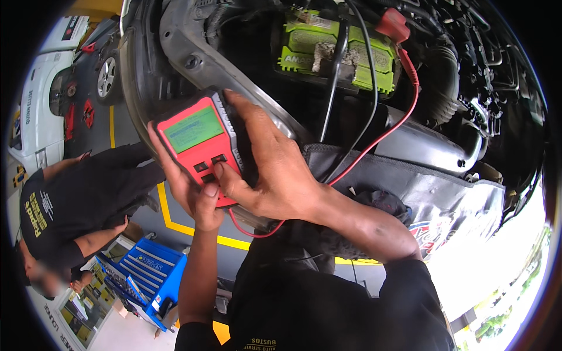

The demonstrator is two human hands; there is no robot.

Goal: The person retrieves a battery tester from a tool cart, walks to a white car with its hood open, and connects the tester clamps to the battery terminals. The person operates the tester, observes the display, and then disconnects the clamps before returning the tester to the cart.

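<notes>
A red handheld battery tester (186, 153) with a lit green screen is held up in front of me, tilted, over the edge of a car's engine bay. My left hand (196, 196) cradles it from the left and below, fingers wrapped along its side. Gripping the right edge, my right hand (275, 169) has its index finger stretched along the dark side and its thumb on the dark buttons. From the tester's lower end runs a red cable (404, 117), up to a red clamp (392, 26) at the green car battery (339, 52). Black cables (373, 93) also cross the battery.
A dark fender cover (410, 181) hangs over the car's edge at the right. On the left, another person (70, 199) in dark clothes stands near a blue tool cabinet (149, 266). Beyond are a white vehicle (44, 111) and a wheel (108, 76). Yellow lines (175, 225) mark the floor.
</notes>
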